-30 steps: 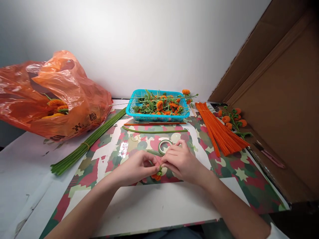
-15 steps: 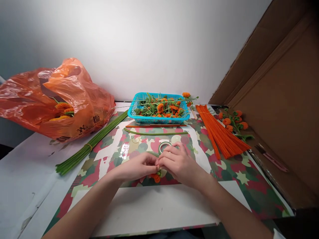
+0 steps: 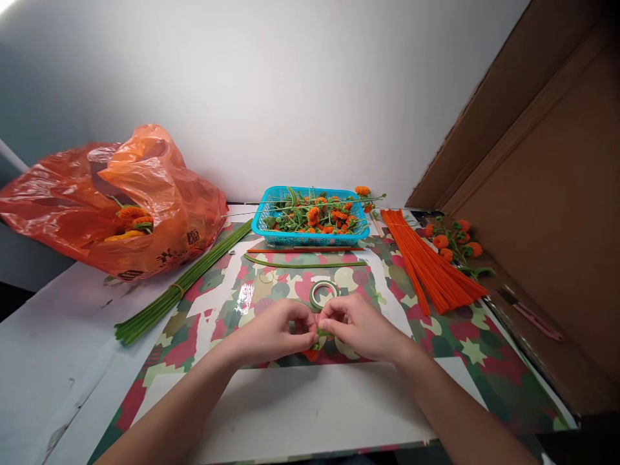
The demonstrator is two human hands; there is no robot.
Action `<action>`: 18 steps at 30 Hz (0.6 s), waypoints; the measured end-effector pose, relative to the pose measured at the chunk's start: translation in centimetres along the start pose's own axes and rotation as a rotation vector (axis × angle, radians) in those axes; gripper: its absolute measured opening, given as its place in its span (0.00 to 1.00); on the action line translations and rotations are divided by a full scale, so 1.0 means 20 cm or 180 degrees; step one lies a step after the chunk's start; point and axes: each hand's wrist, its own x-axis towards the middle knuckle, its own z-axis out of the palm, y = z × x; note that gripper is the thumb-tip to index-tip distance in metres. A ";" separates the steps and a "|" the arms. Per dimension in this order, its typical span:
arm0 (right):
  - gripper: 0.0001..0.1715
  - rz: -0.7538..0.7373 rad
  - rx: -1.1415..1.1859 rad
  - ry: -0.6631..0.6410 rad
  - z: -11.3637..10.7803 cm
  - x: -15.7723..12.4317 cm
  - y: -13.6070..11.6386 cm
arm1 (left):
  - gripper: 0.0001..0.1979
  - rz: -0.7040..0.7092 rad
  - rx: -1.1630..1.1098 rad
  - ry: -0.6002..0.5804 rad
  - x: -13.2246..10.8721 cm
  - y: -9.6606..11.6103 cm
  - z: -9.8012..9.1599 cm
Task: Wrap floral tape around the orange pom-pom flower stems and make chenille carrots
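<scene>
My left hand (image 3: 274, 332) and my right hand (image 3: 358, 326) meet over the patterned mat, fingers pinched together on a small orange flower with a green stem (image 3: 312, 352). Most of the flower is hidden by the fingers. A roll of green tape (image 3: 323, 292) lies on the mat just beyond my fingertips.
A blue basket (image 3: 290, 237) of orange flowers stands at the back. A bundle of orange pipe cleaners (image 3: 426, 261) and a few finished flowers (image 3: 453, 242) lie right. Green stems (image 3: 179, 287) and an orange plastic bag (image 3: 121, 200) are left. A cardboard wall (image 3: 547, 213) rises on the right.
The view has tilted, so the table things sit lower in frame. My hands stay together on the flower, with the fingers shifted slightly around it.
</scene>
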 end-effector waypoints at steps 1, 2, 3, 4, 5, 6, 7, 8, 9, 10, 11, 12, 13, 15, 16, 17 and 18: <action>0.09 0.0076 0.0030 0.0056 0.01 0.00 0.00 | 0.08 0.0009 0.0052 0.0049 0.00 0.00 0.01; 0.08 0.0165 0.0067 0.0114 0.01 0.01 0.00 | 0.08 0.0020 0.0100 0.0104 0.00 0.00 0.01; 0.08 0.0254 0.0123 0.0156 0.02 0.01 0.00 | 0.08 0.0030 0.0130 0.0154 0.01 0.00 0.02; 0.08 0.0324 0.0214 0.0188 0.02 0.01 0.00 | 0.08 0.0029 0.0122 0.0192 0.01 0.00 0.02; 0.08 0.0368 0.0354 0.0202 0.02 0.02 -0.01 | 0.08 0.0017 0.0058 0.0224 0.01 -0.01 0.03; 0.08 0.0384 0.0537 0.0204 0.01 0.02 -0.01 | 0.08 -0.0003 -0.0079 0.0249 0.02 -0.01 0.03; 0.09 0.0349 0.0747 0.0211 0.00 0.02 -0.01 | 0.08 -0.0018 -0.0289 0.0271 0.02 -0.02 0.03; 0.11 0.0265 0.0972 0.0238 -0.02 0.02 -0.01 | 0.08 -0.0020 -0.0557 0.0291 0.02 -0.03 0.02; 0.12 0.0150 0.1187 0.0285 -0.03 0.03 -0.01 | 0.08 -0.0011 -0.0861 0.0299 0.03 -0.03 0.02; 0.12 0.0017 0.1345 0.0344 -0.05 0.03 0.00 | 0.09 0.0005 -0.1172 0.0292 0.03 -0.03 0.01; 0.12 -0.0115 0.1422 0.0398 -0.06 0.03 0.01 | 0.09 0.0028 -0.1454 0.0266 0.02 -0.04 0.01; 0.12 -0.0258 0.1408 0.0434 -0.06 0.03 0.01 | 0.09 0.0044 -0.1687 0.0217 0.02 -0.04 0.00; 0.14 -0.0414 0.1331 0.0439 -0.06 0.03 0.02 | 0.09 0.0045 -0.1872 0.0148 0.02 -0.04 0.00; 0.15 -0.0756 0.1088 0.0352 -0.04 0.03 0.03 | 0.09 0.0030 -0.2139 0.0017 0.02 -0.05 0.00; 0.14 -0.0933 0.0972 0.0310 -0.03 0.03 0.02 | 0.09 0.0020 -0.2234 -0.0029 0.02 -0.05 0.00; 0.12 -0.1073 0.0883 0.0290 -0.01 0.04 0.02 | 0.09 -0.0001 -0.2312 -0.0070 0.02 -0.05 0.01; 0.09 -0.1165 0.0812 0.0308 0.00 0.04 0.02 | 0.10 -0.0036 -0.2375 -0.0103 0.02 -0.05 0.01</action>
